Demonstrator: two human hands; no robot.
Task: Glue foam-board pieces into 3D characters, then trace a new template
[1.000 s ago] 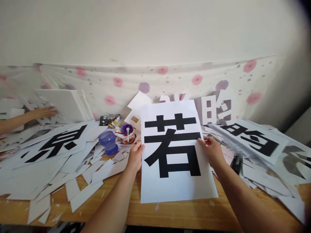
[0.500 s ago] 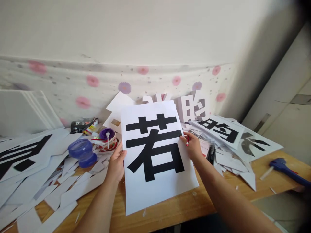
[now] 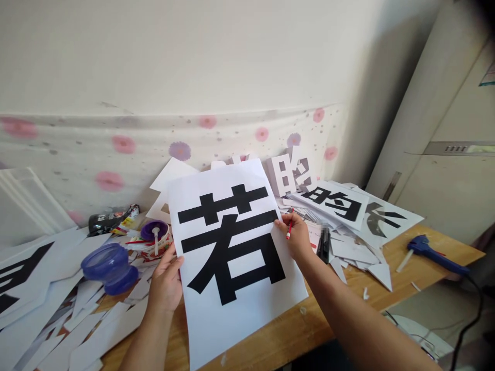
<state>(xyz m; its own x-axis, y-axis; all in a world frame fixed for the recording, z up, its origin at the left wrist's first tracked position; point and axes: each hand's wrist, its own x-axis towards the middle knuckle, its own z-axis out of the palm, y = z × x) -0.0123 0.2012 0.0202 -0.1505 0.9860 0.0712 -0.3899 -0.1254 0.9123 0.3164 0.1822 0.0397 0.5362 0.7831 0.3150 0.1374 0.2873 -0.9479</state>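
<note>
A white sheet of paper [image 3: 247, 330] printed with one large black Chinese character is held up at a tilt above the table. My left hand [image 3: 167, 281] grips its left edge, thumb on the front. At the right edge, my right hand [image 3: 297, 236] pinches the same sheet between thumb and fingers. A slim red pencil [image 3: 290, 226], perhaps a pen, is also tucked in the fingers of that hand. Left of the sheet stand a translucent purple tub [image 3: 110, 268] and a printed paper cup [image 3: 154, 250] with a purple item in it.
White offcuts [image 3: 88, 324] litter the wooden table [image 3: 320, 319]. Standing white cut-out letters [image 3: 284, 175] lean near the wall. More printed character sheets [image 3: 340, 203] lie at right, by a blue glue gun [image 3: 436, 255] with its cable hanging down. A black marker [image 3: 324, 245] lies behind my right hand.
The view has swung to the right, so things appear farther left. Both hands keep hold of the sheet, which is tilted a little more. The red pencil has turned in my right fingers.
</note>
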